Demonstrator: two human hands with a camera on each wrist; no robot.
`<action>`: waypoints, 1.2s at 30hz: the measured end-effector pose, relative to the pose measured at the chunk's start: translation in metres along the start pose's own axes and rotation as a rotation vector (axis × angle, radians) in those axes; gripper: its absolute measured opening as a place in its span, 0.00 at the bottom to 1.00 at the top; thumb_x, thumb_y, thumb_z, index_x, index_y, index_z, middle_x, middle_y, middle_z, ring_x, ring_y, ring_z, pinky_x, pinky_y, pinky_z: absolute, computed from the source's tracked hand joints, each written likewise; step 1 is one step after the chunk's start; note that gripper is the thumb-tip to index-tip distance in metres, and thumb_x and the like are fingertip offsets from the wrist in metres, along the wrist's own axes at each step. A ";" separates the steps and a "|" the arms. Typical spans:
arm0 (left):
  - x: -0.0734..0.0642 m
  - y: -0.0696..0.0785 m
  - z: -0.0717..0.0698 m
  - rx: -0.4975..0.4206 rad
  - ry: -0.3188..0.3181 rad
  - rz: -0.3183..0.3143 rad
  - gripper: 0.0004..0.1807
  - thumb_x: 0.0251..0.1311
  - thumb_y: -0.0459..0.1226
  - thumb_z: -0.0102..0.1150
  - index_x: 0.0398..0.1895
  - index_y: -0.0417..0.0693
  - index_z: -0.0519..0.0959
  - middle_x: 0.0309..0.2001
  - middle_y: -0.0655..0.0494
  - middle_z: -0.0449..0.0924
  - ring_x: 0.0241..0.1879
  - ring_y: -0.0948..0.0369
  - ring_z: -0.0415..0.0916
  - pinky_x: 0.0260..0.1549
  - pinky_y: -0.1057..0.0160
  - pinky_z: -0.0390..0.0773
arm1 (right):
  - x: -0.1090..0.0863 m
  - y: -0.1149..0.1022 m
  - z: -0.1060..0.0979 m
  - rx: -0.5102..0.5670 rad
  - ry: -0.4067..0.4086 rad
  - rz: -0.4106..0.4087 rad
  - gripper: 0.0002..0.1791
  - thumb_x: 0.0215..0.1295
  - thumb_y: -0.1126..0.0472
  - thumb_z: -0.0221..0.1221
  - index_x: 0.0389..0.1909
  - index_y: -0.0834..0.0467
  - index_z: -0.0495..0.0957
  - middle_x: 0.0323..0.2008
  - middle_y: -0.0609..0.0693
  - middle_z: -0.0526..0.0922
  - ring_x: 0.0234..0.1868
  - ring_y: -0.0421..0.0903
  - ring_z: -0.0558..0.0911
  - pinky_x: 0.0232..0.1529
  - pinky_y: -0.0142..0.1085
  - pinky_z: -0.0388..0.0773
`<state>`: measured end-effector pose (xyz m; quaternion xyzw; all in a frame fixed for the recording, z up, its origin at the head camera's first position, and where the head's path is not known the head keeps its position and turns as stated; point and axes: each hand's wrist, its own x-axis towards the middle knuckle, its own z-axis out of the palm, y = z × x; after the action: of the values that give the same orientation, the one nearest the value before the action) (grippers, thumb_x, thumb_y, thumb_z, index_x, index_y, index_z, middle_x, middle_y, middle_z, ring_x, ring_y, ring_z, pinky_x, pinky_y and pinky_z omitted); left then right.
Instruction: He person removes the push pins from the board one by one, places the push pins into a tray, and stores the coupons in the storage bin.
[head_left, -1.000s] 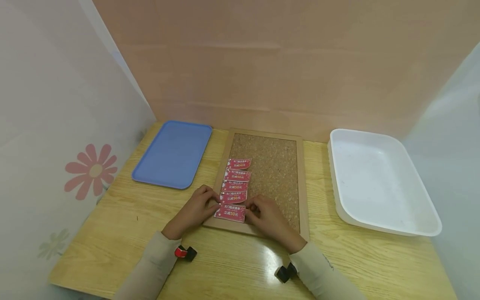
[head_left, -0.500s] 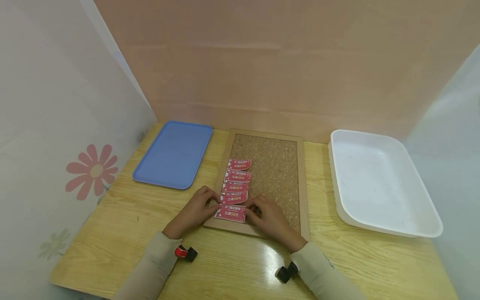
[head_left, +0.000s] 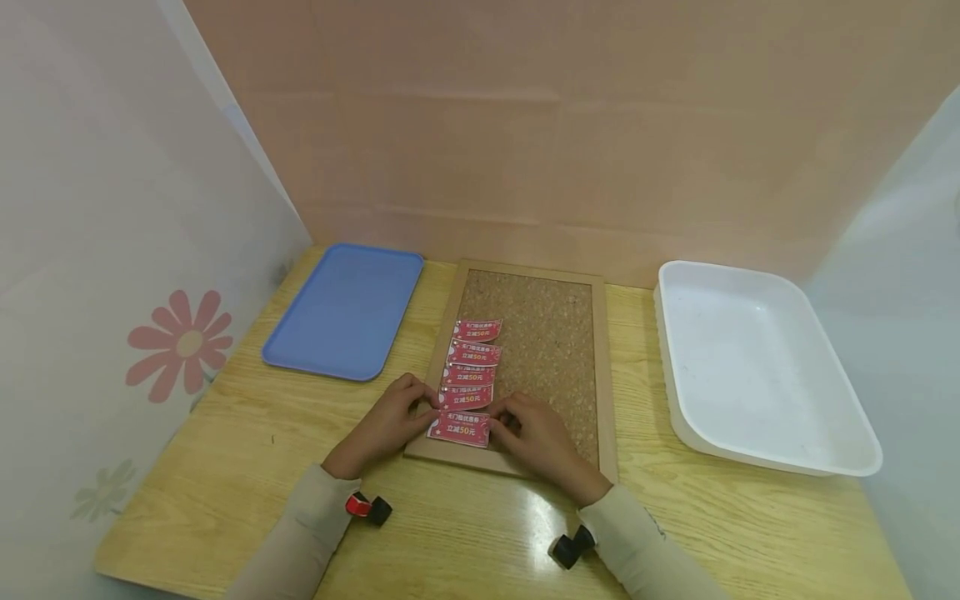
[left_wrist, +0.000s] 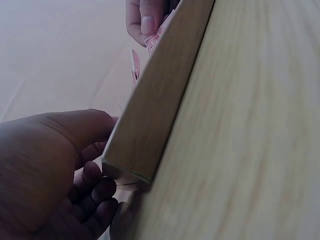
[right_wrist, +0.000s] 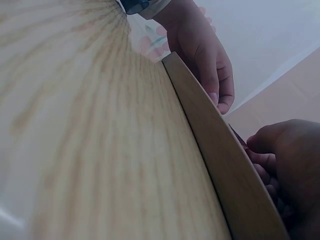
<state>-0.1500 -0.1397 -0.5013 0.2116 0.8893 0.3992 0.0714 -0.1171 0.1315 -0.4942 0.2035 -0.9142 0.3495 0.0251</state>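
Observation:
A cork board (head_left: 551,350) in a wooden frame lies on the table. Several red coupons (head_left: 474,354) run down its left side in a column, small pins at their left ends. The lowest coupon (head_left: 459,429) lies at the bottom left, close to the frame. At its upper left corner my left hand (head_left: 390,421) pinches it between thumb and index finger. My right hand (head_left: 536,433) pinches its right end, and the left wrist view shows that coupon end (left_wrist: 154,45) raised above the frame edge. In the right wrist view, the frame hides part of the fingers.
A blue tray (head_left: 345,312) lies at the back left of the wooden table (head_left: 225,483). To the right stands a deep white tub (head_left: 757,367). Behind the table is a tan backdrop (head_left: 510,133), with pale sheets (head_left: 112,192) at the sides.

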 end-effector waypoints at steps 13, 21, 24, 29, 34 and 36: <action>-0.001 0.004 -0.003 -0.012 -0.008 -0.010 0.03 0.65 0.44 0.61 0.36 0.59 0.79 0.38 0.62 0.67 0.38 0.62 0.65 0.37 0.63 0.71 | 0.000 -0.001 0.000 -0.024 0.008 -0.039 0.04 0.64 0.52 0.64 0.38 0.44 0.82 0.31 0.31 0.75 0.32 0.32 0.73 0.33 0.32 0.72; 0.001 0.003 -0.004 0.000 -0.017 -0.009 0.03 0.67 0.44 0.60 0.36 0.59 0.79 0.39 0.63 0.67 0.37 0.62 0.65 0.36 0.62 0.71 | 0.002 -0.001 -0.003 -0.017 -0.001 -0.023 0.04 0.65 0.52 0.64 0.38 0.44 0.83 0.31 0.32 0.75 0.31 0.33 0.73 0.33 0.32 0.72; 0.002 0.002 -0.004 0.017 -0.021 0.002 0.03 0.67 0.45 0.59 0.36 0.59 0.78 0.39 0.63 0.67 0.38 0.63 0.64 0.36 0.63 0.71 | 0.002 -0.001 -0.002 -0.016 0.001 -0.022 0.04 0.65 0.51 0.64 0.38 0.44 0.83 0.31 0.32 0.75 0.31 0.33 0.73 0.33 0.32 0.72; 0.001 0.003 -0.004 0.010 -0.026 0.014 0.03 0.66 0.44 0.60 0.36 0.57 0.79 0.39 0.62 0.67 0.38 0.62 0.63 0.36 0.62 0.70 | 0.002 0.002 0.000 -0.026 0.002 -0.019 0.04 0.65 0.51 0.64 0.38 0.43 0.82 0.31 0.31 0.75 0.31 0.33 0.73 0.33 0.32 0.72; 0.001 0.004 -0.005 0.004 -0.027 0.024 0.03 0.67 0.43 0.60 0.36 0.57 0.78 0.39 0.62 0.67 0.38 0.62 0.64 0.36 0.62 0.70 | 0.002 0.002 0.000 -0.020 -0.001 -0.015 0.03 0.64 0.51 0.64 0.38 0.43 0.83 0.31 0.31 0.75 0.31 0.33 0.73 0.33 0.32 0.72; 0.001 0.004 -0.005 0.007 -0.023 0.029 0.03 0.66 0.43 0.60 0.36 0.57 0.78 0.39 0.62 0.67 0.38 0.62 0.64 0.36 0.62 0.71 | 0.002 0.001 -0.001 -0.021 0.000 -0.014 0.03 0.64 0.51 0.64 0.38 0.43 0.83 0.31 0.31 0.75 0.31 0.33 0.73 0.33 0.32 0.72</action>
<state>-0.1505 -0.1402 -0.4948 0.2293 0.8866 0.3947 0.0751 -0.1193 0.1321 -0.4939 0.2099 -0.9163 0.3397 0.0297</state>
